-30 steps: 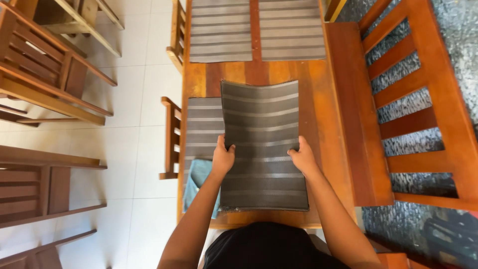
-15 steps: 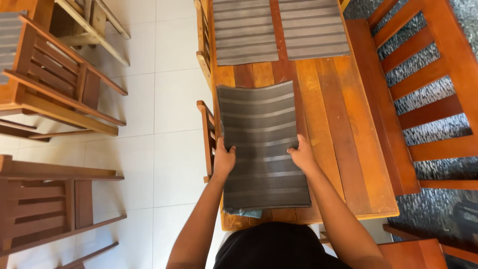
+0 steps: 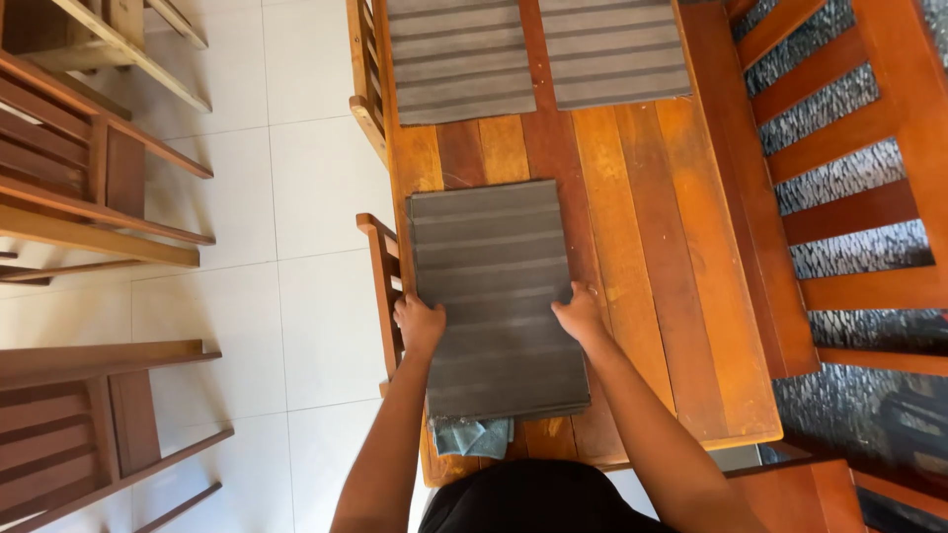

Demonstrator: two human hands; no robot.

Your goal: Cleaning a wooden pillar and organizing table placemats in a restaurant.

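Lying flat now on the near end of the wooden table (image 3: 632,197), grey striped placemat (image 3: 494,296), over a blue cloth (image 3: 472,435) peeking out at the near edge. Pressing down on its left edge, left hand (image 3: 420,324), fingers curled on top; gripping the right edge, right hand (image 3: 580,314). Looking nearly placed, squaring left. Farther off, two matching mats (image 3: 538,54) already lying side by side.

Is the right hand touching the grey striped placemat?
Touching. The head view shows the right hand with fingers laid on the right edge of the grey striped placemat, no gap visible.
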